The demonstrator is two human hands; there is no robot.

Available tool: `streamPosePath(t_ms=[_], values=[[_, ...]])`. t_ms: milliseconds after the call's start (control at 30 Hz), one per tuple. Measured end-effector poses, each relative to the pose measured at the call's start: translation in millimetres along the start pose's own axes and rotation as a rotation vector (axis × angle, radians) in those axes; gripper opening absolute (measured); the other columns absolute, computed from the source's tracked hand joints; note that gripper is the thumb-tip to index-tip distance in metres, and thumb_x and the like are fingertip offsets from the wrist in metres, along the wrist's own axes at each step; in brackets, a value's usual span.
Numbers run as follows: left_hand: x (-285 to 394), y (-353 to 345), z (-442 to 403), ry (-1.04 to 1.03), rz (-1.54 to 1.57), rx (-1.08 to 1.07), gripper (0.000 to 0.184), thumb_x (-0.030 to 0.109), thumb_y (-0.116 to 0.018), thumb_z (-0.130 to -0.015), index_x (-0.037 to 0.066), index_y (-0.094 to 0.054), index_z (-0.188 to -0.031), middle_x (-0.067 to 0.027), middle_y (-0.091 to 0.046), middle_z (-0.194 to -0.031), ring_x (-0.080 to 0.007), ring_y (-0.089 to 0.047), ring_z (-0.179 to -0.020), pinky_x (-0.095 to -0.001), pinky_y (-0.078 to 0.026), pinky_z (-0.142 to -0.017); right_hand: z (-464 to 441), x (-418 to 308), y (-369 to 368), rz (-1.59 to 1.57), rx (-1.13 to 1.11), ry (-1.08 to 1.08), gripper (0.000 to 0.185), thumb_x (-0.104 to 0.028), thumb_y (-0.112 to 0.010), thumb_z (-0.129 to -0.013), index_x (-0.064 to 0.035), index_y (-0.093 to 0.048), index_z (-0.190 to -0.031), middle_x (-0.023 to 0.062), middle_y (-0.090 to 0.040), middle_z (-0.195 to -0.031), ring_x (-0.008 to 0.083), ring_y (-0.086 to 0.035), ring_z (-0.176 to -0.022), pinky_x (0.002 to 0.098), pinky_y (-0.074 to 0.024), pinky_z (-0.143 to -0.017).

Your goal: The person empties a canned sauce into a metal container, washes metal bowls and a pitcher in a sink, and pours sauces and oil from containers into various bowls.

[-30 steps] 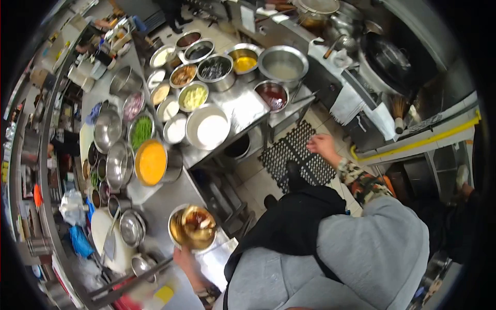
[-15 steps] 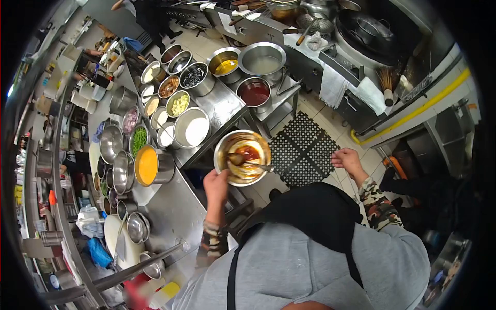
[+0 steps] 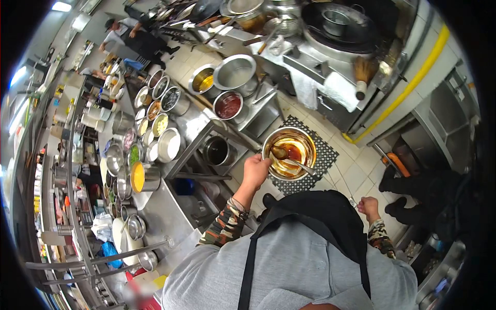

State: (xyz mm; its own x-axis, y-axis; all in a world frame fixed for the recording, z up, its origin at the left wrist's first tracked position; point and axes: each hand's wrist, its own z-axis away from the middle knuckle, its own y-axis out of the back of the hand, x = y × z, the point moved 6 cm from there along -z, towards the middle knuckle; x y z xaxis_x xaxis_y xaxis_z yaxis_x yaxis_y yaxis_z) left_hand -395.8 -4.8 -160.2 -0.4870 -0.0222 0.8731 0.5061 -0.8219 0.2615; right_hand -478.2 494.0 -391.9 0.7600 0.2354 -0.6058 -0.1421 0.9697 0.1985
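Observation:
My left hand (image 3: 256, 172) grips the rim of a round metal bowl (image 3: 303, 131) at its left side. The bowl is held over the floor, in front of my apron. Brown-red sauce (image 3: 294, 154) coats its inside, and a metal spoon (image 3: 298, 165) lies in it, the handle resting toward the lower right rim. To the right of the bowl and lower, my right hand (image 3: 368, 206) hangs with its fingers curled and touches nothing that I can make out.
A steel counter (image 3: 166, 209) with many food containers runs along the left. A pot of red sauce (image 3: 228, 105) stands on a low table. Beyond are a wok station (image 3: 338, 31) and a rubber mat (image 3: 326, 150). One person (image 3: 132, 39) stands far back; another's dark legs (image 3: 413, 199) are at right.
The bowl in my left hand has left the counter area and moved right, over the floor mat. My view has turned toward the right. My right hand has lowered and its fingers have curled in.

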Motion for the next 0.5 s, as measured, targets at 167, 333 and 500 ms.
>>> streamPosePath(t_ms=[167,333,500], values=[[31.1,-88.2,-6.6,-0.074,-0.016,-0.095,0.01,0.004,-0.058,-0.078,-0.004,-0.064,-0.079,-0.0027,-0.062,-0.069,-0.0087,-0.053,-0.058,-0.0248,-0.042,-0.054,-9.2,45.9,63.4,-0.281,-0.062,0.008,0.011,-0.01,-0.058,-0.084,-0.003,-0.053,-0.077,0.0078,-0.055,-0.063,0.0198,-0.057,-0.05,0.0308,-0.0452,-0.04],[44.7,-150.2,-36.9,-0.13,-0.089,-0.204,0.008,0.003,-0.059,-0.078,-0.002,-0.063,-0.074,-0.0034,-0.063,-0.069,-0.0091,-0.053,-0.058,-0.0251,-0.043,-0.054,-23.4,65.8,88.3,-0.191,0.105,-0.057,0.012,-0.007,-0.058,-0.083,-0.0004,-0.053,-0.074,0.0093,-0.054,-0.062,0.0211,-0.058,-0.051,0.0303,-0.0451,-0.041],[56.8,-206.9,-80.7,-0.149,-0.22,-0.358,0.01,0.006,-0.06,-0.08,-0.001,-0.065,-0.075,-0.0024,-0.063,-0.07,-0.009,-0.055,-0.061,-0.0248,-0.044,-0.057,-29.0,95.5,90.0,-0.353,0.047,-0.078,0.013,-0.005,-0.056,-0.084,-0.002,-0.053,-0.072,0.012,-0.056,-0.064,0.0236,-0.058,-0.051,0.0347,-0.0445,-0.041]])
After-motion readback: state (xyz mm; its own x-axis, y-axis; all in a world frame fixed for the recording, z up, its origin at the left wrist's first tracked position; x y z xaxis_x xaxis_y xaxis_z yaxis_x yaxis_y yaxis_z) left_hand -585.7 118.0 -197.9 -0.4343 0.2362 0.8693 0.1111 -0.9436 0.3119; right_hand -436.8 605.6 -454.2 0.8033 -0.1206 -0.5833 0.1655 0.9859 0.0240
